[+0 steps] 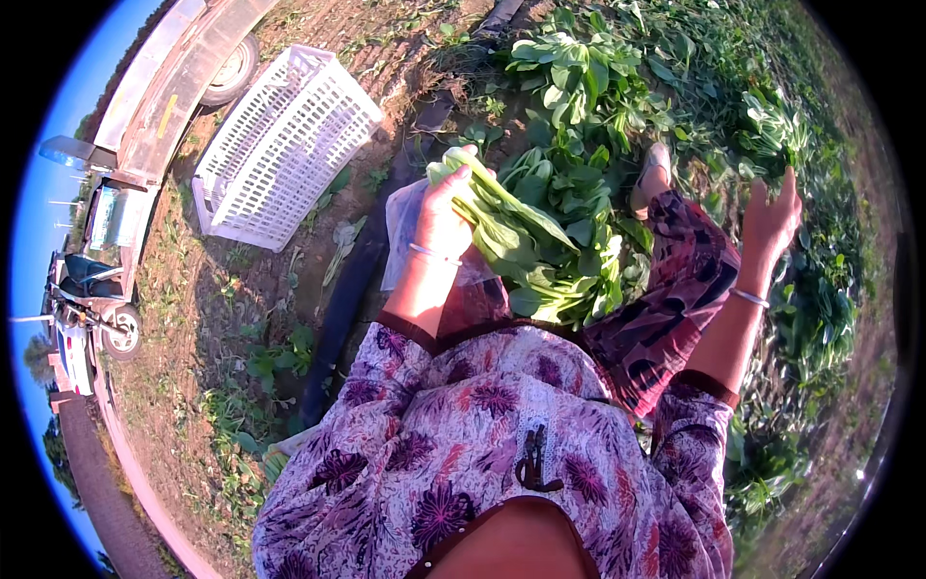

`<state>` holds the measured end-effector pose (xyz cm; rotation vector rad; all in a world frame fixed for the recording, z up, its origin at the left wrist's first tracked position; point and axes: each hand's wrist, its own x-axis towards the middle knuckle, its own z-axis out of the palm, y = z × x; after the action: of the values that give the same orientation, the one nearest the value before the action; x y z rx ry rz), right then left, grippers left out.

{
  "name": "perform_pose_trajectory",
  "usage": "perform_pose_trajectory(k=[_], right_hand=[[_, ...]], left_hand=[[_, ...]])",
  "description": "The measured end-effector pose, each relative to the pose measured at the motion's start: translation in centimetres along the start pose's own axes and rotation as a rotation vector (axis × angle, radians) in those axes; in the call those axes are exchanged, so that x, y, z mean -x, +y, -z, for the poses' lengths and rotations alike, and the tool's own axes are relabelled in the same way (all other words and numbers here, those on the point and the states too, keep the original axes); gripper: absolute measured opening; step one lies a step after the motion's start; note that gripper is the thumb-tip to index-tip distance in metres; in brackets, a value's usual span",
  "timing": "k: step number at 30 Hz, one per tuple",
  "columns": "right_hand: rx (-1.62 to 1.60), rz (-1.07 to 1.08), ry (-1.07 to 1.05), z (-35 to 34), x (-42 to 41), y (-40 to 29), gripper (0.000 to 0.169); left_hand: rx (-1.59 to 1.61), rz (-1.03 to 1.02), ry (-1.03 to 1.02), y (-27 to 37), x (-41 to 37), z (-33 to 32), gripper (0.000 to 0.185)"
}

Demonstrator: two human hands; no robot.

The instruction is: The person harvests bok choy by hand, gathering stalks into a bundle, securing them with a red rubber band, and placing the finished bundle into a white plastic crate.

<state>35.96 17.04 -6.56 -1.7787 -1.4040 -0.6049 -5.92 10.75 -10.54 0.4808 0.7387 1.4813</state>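
My left hand (443, 217) is closed around the pale stems of a bunch of leafy greens (517, 217), whose leaves point to the lower right. Behind that wrist, a thin translucent plastic bag (402, 231) shows beside my leg. More cut greens (571, 184) lie piled between my legs, and another heap (575, 69) is further ahead. Over on the right, my right hand (774, 213) reaches out with its fingers apart, and nothing shows in it. It is just short of a bunch of greens (770, 127) on the ground; whether it touches leaves I cannot tell.
A white perforated plastic crate (286, 145) stands on the soil at the upper left. Beyond it is a motor tricycle (87, 318) with a metal cargo bed (155, 108). A dark hose or strip (354, 289) runs along the ground left of me. Low greens (817, 318) grow or lie at the right.
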Motion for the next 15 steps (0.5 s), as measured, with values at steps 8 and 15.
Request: perform_pose_trajectory(k=[8,15], right_hand=[[-0.8,-0.323,-0.786,-7.5,5.2,-10.4,0.03],[-0.877,-0.607,-1.17,-23.1,16.1,-14.8,0.04]], left_hand=[[0.181,0.021,0.016,1.4,-7.1,6.4,0.035],[0.132,0.05,-0.085,-0.2,-6.6,5.4,0.037]])
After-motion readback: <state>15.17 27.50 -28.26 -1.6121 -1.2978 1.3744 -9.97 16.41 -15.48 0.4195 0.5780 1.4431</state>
